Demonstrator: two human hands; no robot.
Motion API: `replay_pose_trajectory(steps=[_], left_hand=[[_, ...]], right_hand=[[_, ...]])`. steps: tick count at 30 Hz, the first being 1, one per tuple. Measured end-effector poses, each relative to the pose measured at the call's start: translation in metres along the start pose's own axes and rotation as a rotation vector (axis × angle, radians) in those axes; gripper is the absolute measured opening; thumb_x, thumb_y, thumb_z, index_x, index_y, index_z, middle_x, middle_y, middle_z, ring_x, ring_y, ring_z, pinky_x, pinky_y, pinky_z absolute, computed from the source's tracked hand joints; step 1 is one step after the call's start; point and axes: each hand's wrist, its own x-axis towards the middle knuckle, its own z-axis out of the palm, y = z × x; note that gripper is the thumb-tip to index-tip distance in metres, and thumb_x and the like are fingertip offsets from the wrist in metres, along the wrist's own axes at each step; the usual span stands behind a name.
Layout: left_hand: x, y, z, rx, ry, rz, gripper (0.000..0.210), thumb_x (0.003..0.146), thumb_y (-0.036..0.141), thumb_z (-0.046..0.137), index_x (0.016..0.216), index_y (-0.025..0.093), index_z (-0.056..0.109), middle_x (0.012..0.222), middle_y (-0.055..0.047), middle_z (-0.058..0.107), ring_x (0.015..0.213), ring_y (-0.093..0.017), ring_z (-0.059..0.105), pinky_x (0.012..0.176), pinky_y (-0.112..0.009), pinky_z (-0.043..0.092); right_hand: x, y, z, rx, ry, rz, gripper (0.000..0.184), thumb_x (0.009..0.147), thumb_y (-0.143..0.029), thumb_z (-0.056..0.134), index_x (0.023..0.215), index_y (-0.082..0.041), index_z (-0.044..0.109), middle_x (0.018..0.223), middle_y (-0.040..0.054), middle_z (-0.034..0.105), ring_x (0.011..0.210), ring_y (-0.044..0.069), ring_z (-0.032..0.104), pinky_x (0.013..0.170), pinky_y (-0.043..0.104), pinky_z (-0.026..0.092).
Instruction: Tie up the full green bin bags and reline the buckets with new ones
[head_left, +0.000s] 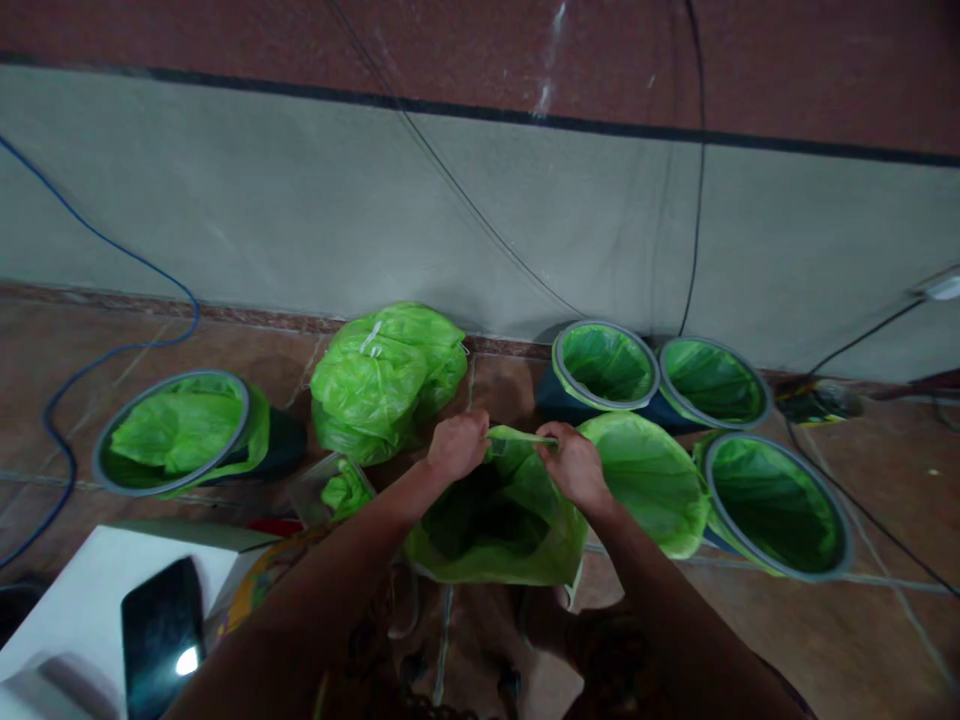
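Note:
Both of my hands grip the far edge of a green plastic bag, whose wide mouth gapes toward me. My left hand pinches the rim on the left, and my right hand pinches it a short way to the right. A strip of the rim is stretched between them. Beside my right hand stands a bin with a green liner folded over its top. Behind my left hand sits a bulging green bag with a white tie. The inside of the bag I hold is dark.
Bins with grey rims and green liners stand at the right, and another bin leans at the left. A small tub holds a crumpled green bag. A phone lies on a white box. Cables cross the wall and floor.

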Motion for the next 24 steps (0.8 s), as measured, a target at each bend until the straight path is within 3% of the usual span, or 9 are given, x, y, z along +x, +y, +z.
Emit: replay_pose_trajectory(steps=[4, 9, 12, 15, 18, 24], left_hand=[[-0.001, -0.002, 0.001, -0.023, 0.002, -0.022, 0.042, 0.087, 0.037, 0.057, 0.126, 0.022, 0.051, 0.099, -0.004, 0.071, 0.093, -0.02, 0.067, 0.083, -0.028, 0.049], [0.001, -0.008, 0.001, 0.033, -0.012, -0.012, 0.021, 0.09, 0.026, 0.047, 0.098, 0.021, 0.066, 0.101, -0.006, 0.07, 0.095, -0.019, 0.066, 0.085, -0.027, 0.048], [0.001, -0.009, 0.001, 0.032, 0.019, -0.018, 0.023, 0.089, 0.021, 0.046, 0.1, 0.022, 0.066, 0.096, -0.005, 0.071, 0.092, -0.019, 0.066, 0.081, -0.027, 0.048], [-0.001, -0.006, 0.001, 0.051, 0.011, -0.006, 0.025, 0.09, 0.022, 0.044, 0.101, 0.022, 0.066, 0.091, -0.005, 0.072, 0.09, -0.019, 0.067, 0.079, -0.027, 0.048], [-0.003, -0.003, 0.0, 0.059, -0.007, 0.072, 0.026, 0.092, 0.026, 0.042, 0.099, 0.022, 0.067, 0.091, -0.006, 0.071, 0.089, -0.02, 0.067, 0.079, -0.027, 0.048], [-0.008, 0.004, -0.001, 0.067, -0.015, 0.225, 0.029, 0.095, 0.028, 0.038, 0.101, 0.022, 0.066, 0.101, -0.005, 0.07, 0.09, -0.019, 0.067, 0.077, -0.027, 0.048]], right_hand=[[0.0, -0.001, -0.002, 0.016, 0.049, -0.01, 0.016, 0.085, -0.021, 0.05, 0.081, -0.019, 0.065, 0.084, 0.0052, 0.067, 0.081, 0.018, 0.058, 0.077, 0.028, 0.04], [-0.001, -0.001, -0.004, 0.1, 0.134, 0.023, 0.019, 0.084, -0.017, 0.045, 0.086, -0.017, 0.064, 0.082, 0.0043, 0.065, 0.073, 0.017, 0.058, 0.071, 0.027, 0.041], [-0.001, 0.0, -0.002, 0.093, 0.175, -0.016, 0.03, 0.083, -0.014, 0.042, 0.103, -0.015, 0.064, 0.095, 0.008, 0.065, 0.082, 0.019, 0.06, 0.079, 0.029, 0.044], [-0.001, 0.001, 0.0, 0.018, 0.13, -0.076, 0.042, 0.082, -0.015, 0.046, 0.122, -0.015, 0.06, 0.105, 0.0102, 0.062, 0.092, 0.021, 0.059, 0.086, 0.032, 0.045], [-0.001, -0.001, 0.0, -0.058, 0.069, -0.139, 0.046, 0.081, -0.023, 0.057, 0.126, -0.018, 0.059, 0.111, 0.0111, 0.059, 0.102, 0.025, 0.055, 0.094, 0.036, 0.043], [0.0, -0.011, -0.005, -0.074, -0.038, -0.146, 0.026, 0.09, -0.023, 0.049, 0.101, -0.022, 0.072, 0.1, 0.0065, 0.066, 0.093, 0.02, 0.058, 0.086, 0.029, 0.043]])
